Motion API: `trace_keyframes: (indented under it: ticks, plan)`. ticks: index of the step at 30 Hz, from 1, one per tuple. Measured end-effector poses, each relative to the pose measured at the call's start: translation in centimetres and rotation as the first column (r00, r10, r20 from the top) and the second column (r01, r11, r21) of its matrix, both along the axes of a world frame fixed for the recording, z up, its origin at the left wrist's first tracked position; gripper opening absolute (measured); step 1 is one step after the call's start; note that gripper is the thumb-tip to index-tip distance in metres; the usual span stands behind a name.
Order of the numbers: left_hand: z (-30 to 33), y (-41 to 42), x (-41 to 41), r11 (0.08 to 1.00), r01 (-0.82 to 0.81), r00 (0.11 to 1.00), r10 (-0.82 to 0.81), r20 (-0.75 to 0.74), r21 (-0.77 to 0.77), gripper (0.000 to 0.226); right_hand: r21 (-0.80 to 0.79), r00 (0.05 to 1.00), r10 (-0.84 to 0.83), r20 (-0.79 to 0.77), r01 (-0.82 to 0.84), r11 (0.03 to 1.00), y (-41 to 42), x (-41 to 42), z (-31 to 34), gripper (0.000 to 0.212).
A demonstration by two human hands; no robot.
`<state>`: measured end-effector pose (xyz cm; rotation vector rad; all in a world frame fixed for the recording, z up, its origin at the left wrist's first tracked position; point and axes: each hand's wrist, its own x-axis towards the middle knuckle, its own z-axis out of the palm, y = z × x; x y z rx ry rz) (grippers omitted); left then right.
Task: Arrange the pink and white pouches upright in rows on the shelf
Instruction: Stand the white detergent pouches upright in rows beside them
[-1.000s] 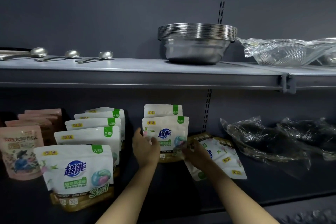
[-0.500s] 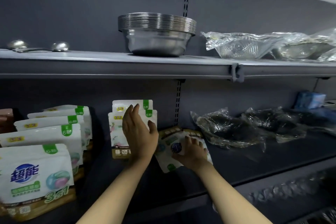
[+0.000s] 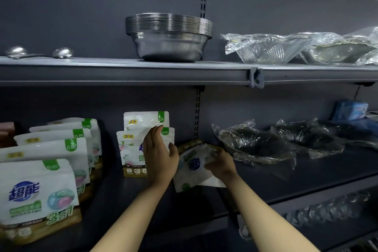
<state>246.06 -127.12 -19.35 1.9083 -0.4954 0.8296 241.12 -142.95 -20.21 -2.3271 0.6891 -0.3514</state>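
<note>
Two white pouches stand upright one behind the other on the lower shelf [image 3: 114, 210]; the front one [image 3: 131, 153] has a gold base. My left hand [image 3: 159, 153] lies flat against its face, fingers straight. To the right, several white pouches [image 3: 190, 168] lie flat in a loose pile, and my right hand [image 3: 219, 164] grips the top one. At the left a row of upright white pouches [image 3: 41, 194] runs back from the shelf's front. Pink pouches [image 3: 7, 132] show only as a sliver at the far left edge.
Plastic-wrapped dark bowls [image 3: 255, 145] lie to the right of the pile, with a blue pack [image 3: 350, 110] beyond. The upper shelf [image 3: 122, 71] carries stacked steel bowls [image 3: 168, 37], ladles [image 3: 61, 53] and wrapped glass bowls [image 3: 263, 49].
My view swung right, pushing the left row and pink pouches toward the edge. My left hand moved from the front pouch's side onto its face. My right hand shifted onto the flat pile.
</note>
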Motion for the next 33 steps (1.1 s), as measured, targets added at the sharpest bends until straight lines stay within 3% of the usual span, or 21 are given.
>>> trace_keyframes:
  ticks: [3,9,16,25,29,33]
  plan:
    - [0.2,0.1,-0.3,1.000,0.022,0.999,-0.022,-0.024,0.013,0.050,-0.010,0.999,-0.003,0.054,0.003,1.000,0.0,0.2,0.8,0.028]
    - [0.4,0.3,-0.2,0.998,0.054,0.995,-0.050,-0.081,0.044,0.047,-0.073,0.966,-0.058,0.253,0.079,0.994,-0.8,0.3,3.8,0.033]
    - [-0.3,0.5,0.0,0.988,0.144,0.974,-0.134,-0.180,0.047,0.038,-0.124,0.857,-0.034,0.515,0.114,0.986,-1.9,-0.8,7.5,0.028]
    - [1.1,-1.5,-1.8,0.947,0.320,0.928,-0.309,-0.207,0.021,0.041,-0.331,0.891,0.141,0.431,0.011,0.944,-2.8,-2.3,8.2,0.036]
    - [2.8,-2.7,-2.2,0.894,0.439,0.880,-0.407,-0.244,0.093,0.061,-0.373,0.875,0.269,0.403,-0.112,0.921,-3.0,-3.5,8.7,0.042]
    - [3.8,-3.9,-2.3,0.823,0.551,0.790,-0.462,-0.402,0.137,0.085,-0.305,0.851,0.363,0.380,-0.255,0.918,-3.2,-5.4,10.1,0.045]
